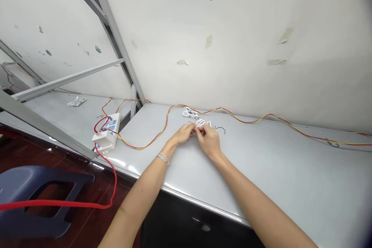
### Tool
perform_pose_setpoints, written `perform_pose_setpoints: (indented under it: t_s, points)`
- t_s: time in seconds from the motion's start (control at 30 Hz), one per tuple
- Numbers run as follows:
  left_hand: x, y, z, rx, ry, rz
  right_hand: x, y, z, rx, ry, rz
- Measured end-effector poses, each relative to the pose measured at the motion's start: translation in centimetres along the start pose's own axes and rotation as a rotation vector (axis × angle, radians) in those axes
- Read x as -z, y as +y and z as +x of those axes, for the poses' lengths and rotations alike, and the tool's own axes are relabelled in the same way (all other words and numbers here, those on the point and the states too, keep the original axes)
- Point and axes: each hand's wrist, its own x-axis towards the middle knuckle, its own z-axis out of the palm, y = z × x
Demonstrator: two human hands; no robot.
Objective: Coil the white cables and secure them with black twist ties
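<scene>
Pale grey workbench (276,170) pushed up against a scuffed white wall (232,38), with a red-and-yellow twin wire (263,118) wandering along the back and a white power strip (106,133) sitting off to the left, a red cable (58,203) drooping from it past a blue plastic stool (35,186). Person's two hands are close together mid-bench, the left hand (182,133) with a silver bracelet (163,158) on its wrist and the right hand (208,141), fingertips of both pinched on a small coil of white cable (202,123). A thin black wire (220,129) pokes out just right of it, and a second white bundle (190,113) lies just beyond, on the far side. Pinching right at the loops like that, wrists low, is a good way to stop the coil springing loose
</scene>
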Motion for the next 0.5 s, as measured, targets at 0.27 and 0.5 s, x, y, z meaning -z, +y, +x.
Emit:
perform_pose_setpoints:
  t_s: [0.27,0.5]
  points:
    - [0.0,-1.1,0.9,-0.046,0.114,-0.027,0.1,-0.2,0.0,-0.033,-0.057,-0.022]
    - [0.5,-1.7,1.4,-0.214,0.178,0.003,-0.1,0.1,0.0,-0.053,-0.086,-0.071]
